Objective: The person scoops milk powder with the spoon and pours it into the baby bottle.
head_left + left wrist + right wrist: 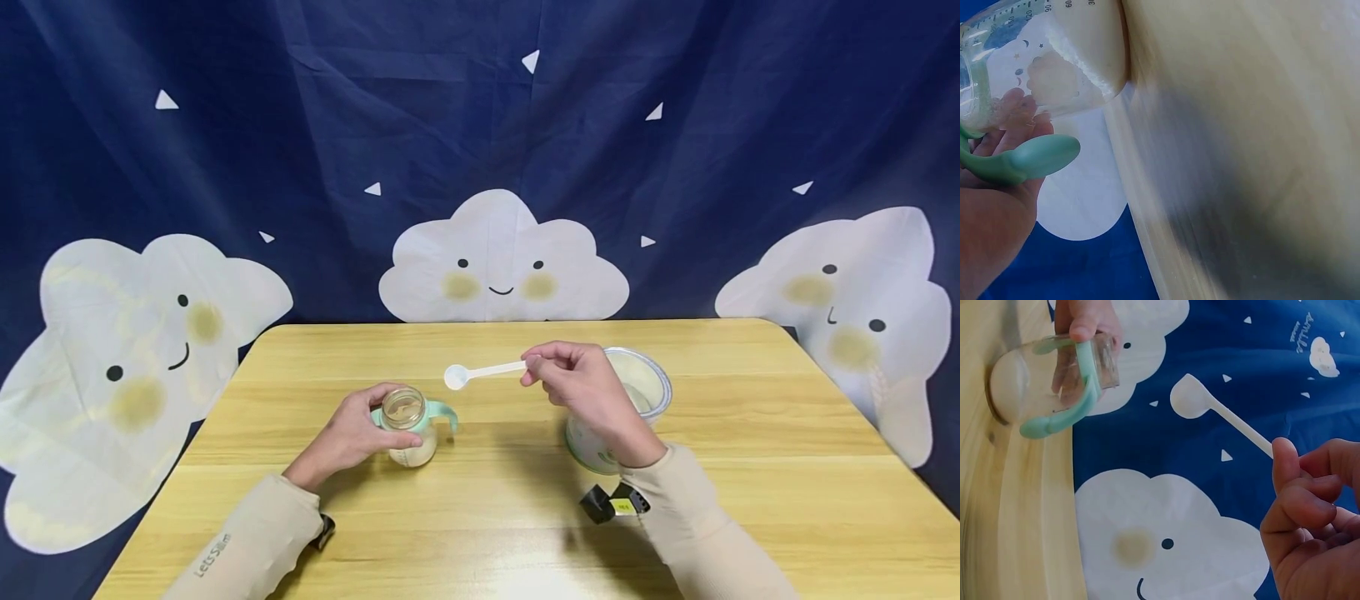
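Observation:
My left hand [358,435] grips a clear baby bottle [414,454] around its upper part, thumb across the front. The bottle stands upright on the table without a lid. Pale powder [1100,37] lies inside, sloping up one wall in the left wrist view. Mint green handles [1088,394] curve out from its collar. My right hand [585,392] pinches the end of a white measuring scoop [491,369] between thumb and fingers. The scoop's round bowl [1190,397] points left, in the air to the upper right of the bottle's mouth.
An open can [592,446] with a silver rim and pale powder inside stands on the wooden table [495,508], partly hidden behind my right hand and wrist. A dark blue curtain [450,125] with smiling white clouds hangs behind the table's far edge.

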`<state>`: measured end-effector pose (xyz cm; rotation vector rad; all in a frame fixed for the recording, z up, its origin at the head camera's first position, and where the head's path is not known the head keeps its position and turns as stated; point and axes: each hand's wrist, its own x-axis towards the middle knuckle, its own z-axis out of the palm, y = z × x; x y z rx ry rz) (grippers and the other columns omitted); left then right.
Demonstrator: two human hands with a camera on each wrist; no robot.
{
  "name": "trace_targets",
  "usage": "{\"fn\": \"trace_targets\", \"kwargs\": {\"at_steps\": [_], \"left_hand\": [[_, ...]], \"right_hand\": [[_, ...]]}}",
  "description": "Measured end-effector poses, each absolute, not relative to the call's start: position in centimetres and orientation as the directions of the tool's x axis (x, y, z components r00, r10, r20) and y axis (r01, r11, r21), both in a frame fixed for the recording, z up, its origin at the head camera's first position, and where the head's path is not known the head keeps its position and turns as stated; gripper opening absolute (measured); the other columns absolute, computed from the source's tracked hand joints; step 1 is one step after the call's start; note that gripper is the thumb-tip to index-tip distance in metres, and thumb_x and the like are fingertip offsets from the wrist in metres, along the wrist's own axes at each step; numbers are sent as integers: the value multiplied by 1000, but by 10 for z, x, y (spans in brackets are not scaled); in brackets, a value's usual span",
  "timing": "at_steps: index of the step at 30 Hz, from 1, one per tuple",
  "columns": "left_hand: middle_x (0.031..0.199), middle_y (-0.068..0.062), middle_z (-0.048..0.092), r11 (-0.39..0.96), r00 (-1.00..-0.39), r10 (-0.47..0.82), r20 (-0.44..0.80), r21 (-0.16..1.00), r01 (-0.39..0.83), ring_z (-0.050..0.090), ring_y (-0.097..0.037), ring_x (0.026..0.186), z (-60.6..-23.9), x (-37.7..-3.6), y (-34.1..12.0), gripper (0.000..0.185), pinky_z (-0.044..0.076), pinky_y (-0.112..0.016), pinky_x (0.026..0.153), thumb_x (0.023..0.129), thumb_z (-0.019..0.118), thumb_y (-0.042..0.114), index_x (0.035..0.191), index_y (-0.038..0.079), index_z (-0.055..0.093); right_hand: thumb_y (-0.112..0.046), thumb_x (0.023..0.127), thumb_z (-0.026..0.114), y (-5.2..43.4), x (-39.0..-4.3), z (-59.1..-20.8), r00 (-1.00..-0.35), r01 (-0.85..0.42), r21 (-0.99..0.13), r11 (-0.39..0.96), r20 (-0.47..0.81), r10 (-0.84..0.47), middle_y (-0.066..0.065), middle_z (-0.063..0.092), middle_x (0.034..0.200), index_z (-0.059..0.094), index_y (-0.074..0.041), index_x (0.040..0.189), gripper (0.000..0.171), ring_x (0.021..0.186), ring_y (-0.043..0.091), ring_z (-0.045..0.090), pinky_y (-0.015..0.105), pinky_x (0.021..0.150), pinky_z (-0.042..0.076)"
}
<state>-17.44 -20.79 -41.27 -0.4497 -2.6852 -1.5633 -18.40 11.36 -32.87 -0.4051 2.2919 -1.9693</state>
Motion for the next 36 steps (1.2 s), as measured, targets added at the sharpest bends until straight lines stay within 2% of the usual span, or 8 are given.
{"fn": "trace_targets", "kwargs": {"at_steps": [36], "left_hand": [[107,-6,71,465,-955,255,152,847,259,64,-21,96,-412,-173,-208,62,52,-27,83,69,93,20,122,5,66]], "right_hand": [[1,92,55,133,-178,-317,-971,-134,-986,95,111,-212,-1,67,72,65,13,105,21,48,4,33,16,45,28]]}}
